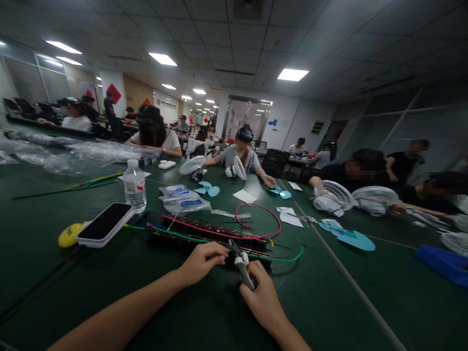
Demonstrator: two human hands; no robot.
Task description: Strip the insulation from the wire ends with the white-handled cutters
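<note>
My left hand (203,263) is curled in a pinch at the near edge of a long black strip (204,231) with metal rails and red and green wires (256,222) lying across the green table (109,282). My right hand (263,297) grips the white handles of small pliers (240,261), whose tip points up at the strip next to my left fingers. What my left fingers pinch is too small to make out.
A phone in a white case (105,224) rests on a yellow object (69,235) at left, beside a water bottle (135,186) and plastic bags (183,199). Small white fans (331,196), blue fan blades (353,239) and several seated people fill the far side.
</note>
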